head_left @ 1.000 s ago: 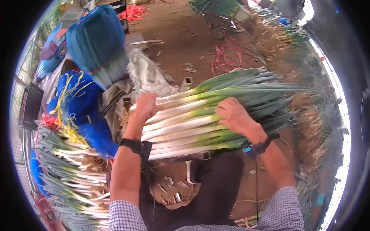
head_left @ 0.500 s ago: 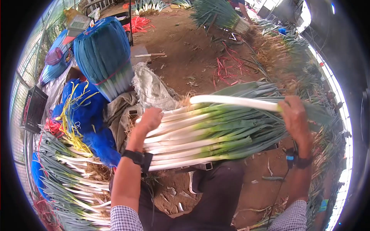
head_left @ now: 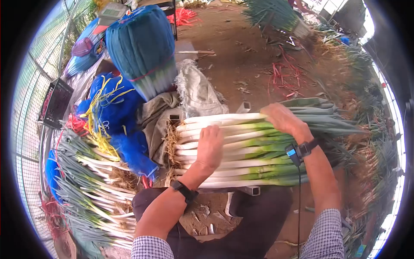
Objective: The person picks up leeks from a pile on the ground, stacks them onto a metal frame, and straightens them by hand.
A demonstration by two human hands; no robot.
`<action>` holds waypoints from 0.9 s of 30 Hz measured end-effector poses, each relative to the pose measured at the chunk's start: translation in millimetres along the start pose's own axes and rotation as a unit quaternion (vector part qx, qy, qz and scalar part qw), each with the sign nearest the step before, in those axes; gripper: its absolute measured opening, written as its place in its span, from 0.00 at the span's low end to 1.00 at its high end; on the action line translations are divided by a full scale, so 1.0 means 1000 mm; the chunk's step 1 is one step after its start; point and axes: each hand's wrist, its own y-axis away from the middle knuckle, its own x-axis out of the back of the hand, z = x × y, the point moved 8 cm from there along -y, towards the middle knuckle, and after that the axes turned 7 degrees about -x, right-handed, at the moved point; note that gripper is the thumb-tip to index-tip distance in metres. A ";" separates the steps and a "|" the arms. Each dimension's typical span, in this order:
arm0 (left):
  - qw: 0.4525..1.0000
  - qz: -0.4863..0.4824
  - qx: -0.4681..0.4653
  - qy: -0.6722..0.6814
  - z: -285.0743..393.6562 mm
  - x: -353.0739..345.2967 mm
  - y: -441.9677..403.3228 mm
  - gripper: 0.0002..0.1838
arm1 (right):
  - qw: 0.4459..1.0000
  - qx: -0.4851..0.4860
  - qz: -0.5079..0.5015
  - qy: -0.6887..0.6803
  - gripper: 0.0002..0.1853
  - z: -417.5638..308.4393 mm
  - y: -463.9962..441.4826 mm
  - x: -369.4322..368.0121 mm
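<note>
A row of long leeks lies side by side across the metal rack in front of me, white stalks to the left and green leaves to the right. My right hand is closed around the farthest leek, where its white stalk meets the leaves. Over the middle of the white stalks is my left hand, its fingers curled in. What those fingers hold, if anything, is hidden. Roots show at the left end of the row.
More leeks are heaped at my lower left, beside blue netting and yellow ties. Behind stands a blue-wrapped bundle. Red strings lie on the soil. Another leek bundle is near a person's arm at the back.
My right hand has brought the raised leek down and leftward onto the far side of the row. My left hand has moved from the root end onto the white stalks. The view has shifted.
</note>
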 end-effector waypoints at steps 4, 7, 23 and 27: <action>0.999 0.019 -0.015 0.027 0.000 0.010 -0.012 0.17 | 0.999 0.000 0.011 -0.038 0.15 0.005 0.003 -0.007; 0.999 0.033 -0.005 0.027 -0.008 0.014 -0.017 0.16 | 0.997 -0.001 0.038 -0.070 0.17 0.004 0.010 0.013; 0.939 -0.308 0.137 -0.072 -0.114 0.028 -0.004 0.14 | 0.999 -0.004 0.000 0.043 0.14 -0.008 -0.028 -0.028; 0.934 -0.321 0.135 -0.081 -0.114 0.025 -0.007 0.13 | 0.994 -0.045 -0.074 0.068 0.12 -0.001 -0.044 -0.042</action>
